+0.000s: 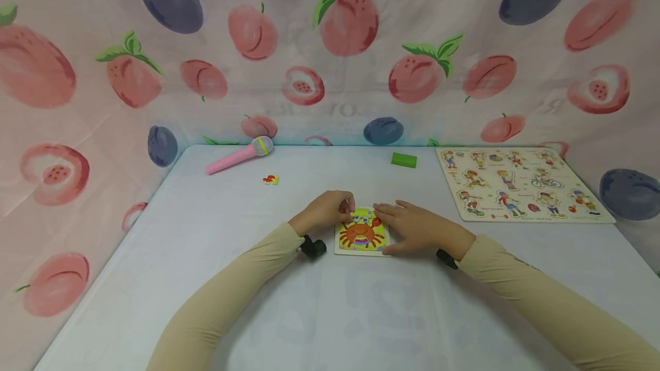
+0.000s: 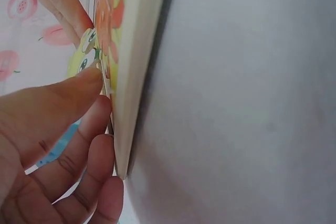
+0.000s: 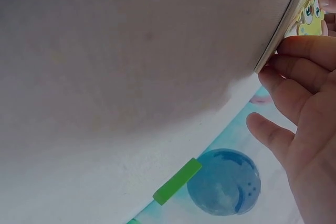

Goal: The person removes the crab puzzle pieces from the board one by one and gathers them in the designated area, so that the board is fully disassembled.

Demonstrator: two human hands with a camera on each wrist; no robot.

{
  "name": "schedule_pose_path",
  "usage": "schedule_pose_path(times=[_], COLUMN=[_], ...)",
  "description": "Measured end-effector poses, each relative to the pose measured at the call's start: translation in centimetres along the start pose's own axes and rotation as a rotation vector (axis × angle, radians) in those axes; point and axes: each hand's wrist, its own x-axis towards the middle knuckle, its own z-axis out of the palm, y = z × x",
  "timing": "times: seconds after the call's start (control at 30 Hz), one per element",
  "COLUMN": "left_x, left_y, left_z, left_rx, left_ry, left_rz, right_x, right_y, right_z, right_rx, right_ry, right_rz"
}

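Crab puzzle (image 1: 362, 238) between both hands on the counter (image 1: 289, 302), eyed piece (image 2: 79, 56) pinched in the left hand (image 1: 327, 210), right hand (image 1: 419, 225) with fingers extended against the puzzle's right edge; pink microphone (image 1: 234, 158) at far left, green block (image 1: 404, 160) at far side.

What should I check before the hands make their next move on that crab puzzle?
1. Left hand pinching the eyes piece: ok.
2. Eyes piece lying flat in the crab puzzle: not ok, tilted up.
3. Right hand touching the puzzle's edge: ok.
4. Eyes piece fitting properly: cannot tell, its edge is partly hidden.
5. Red-and-yellow piece within the puzzle: not ok, loose on the table.
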Motion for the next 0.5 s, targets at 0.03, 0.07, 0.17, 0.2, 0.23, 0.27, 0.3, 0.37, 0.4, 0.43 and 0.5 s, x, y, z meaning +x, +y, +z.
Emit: schedule_pose_path(times=[0.03, 0.07, 0.17, 0.2, 0.23, 0.27, 0.3, 0.37, 0.4, 0.43, 0.5], left_x=[0.00, 0.00, -0.02, -0.03, -0.02, -0.02, -0.02, 0.01, 0.02, 0.04, 0.09], left_y=[-0.02, -0.03, -0.02, 0.00, 0.02, 0.04, 0.07, 0.08, 0.07, 0.07, 0.08], left_z=[0.03, 0.04, 0.04, 0.03, 0.01, -0.01, -0.03, -0.04, -0.03, -0.02, -0.01], left_rx=[0.003, 0.005, 0.004, 0.006, 0.007, 0.009, 0.009, 0.011, 0.013, 0.013, 0.009], left_ry=[0.001, 0.004, 0.016, 0.021, 0.025, 0.029, 0.030, 0.030, 0.029, 0.027, 0.025], left_rz=[0.002, 0.005, 0.019, 0.025, 0.031, 0.035, 0.036, 0.033, 0.029, 0.026, 0.023], right_x=[0.02, 0.04, 0.05, 0.03, 0.01, -0.01, -0.02, -0.04, -0.05, -0.04, -0.04], right_y=[0.02, 0.03, 0.02, 0.01, 0.01, 0.00, -0.01, -0.03, -0.04, -0.04, -0.05], right_z=[0.04, 0.07, 0.08, 0.06, 0.05, 0.03, 0.01, -0.02, -0.03, -0.03, -0.04], right_rx=[0.002, 0.001, 0.008, 0.009, 0.008, 0.008, 0.008, 0.009, 0.010, 0.010, 0.014], right_ry=[-0.001, -0.002, -0.003, -0.002, -0.001, -0.001, 0.000, 0.000, 0.001, 0.002, 0.002], right_rz=[0.001, 0.001, 0.000, 0.000, 0.000, 0.001, 0.001, 0.003, 0.004, 0.004, 0.003])
